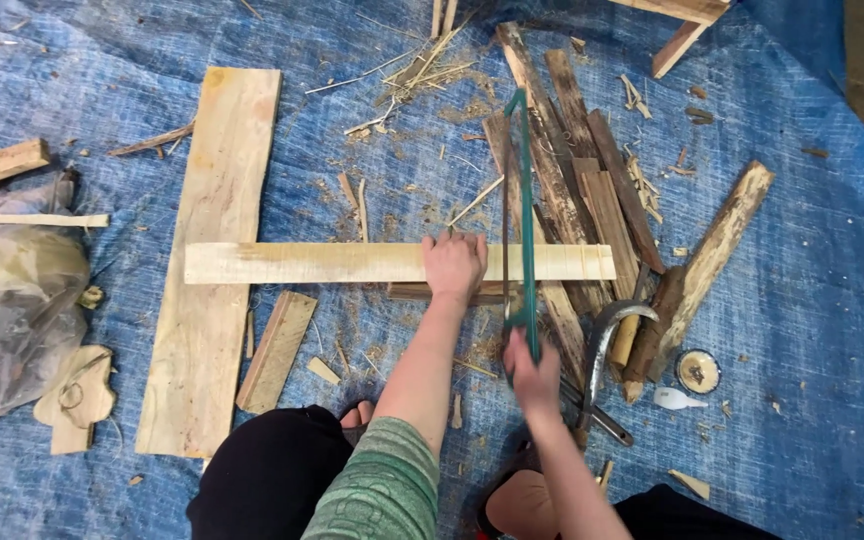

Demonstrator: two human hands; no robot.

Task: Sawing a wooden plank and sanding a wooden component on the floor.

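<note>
Head view: the left hand (454, 266) lies flat, fingers spread, pressing down on a long pale planed wooden slat (392, 262) that runs crosswise in front of the person. The slat's far-left end rests on a wide pale wooden plank (214, 260), and a darker wooden block (407, 292) sits just under the slat below that hand. The right hand (532, 372) is clenched around the handle of a green-framed bow saw (522, 210), whose blade crosses the slat just right of the left hand.

To saw well here, I judge the pressing hand should hold firm but keep its fingers apart from the blade line, and the strokes should run long and straight, with light pressure.

Hard to make out: the blade's teeth and the depth of any cut, since the frame is blurred. A curved grey metal sickle blade (607, 335) lies right of the right hand among dark rough wood offcuts (592, 190) on the crumpled blue tarpaulin (802, 200); its handle is partly hidden.
</note>
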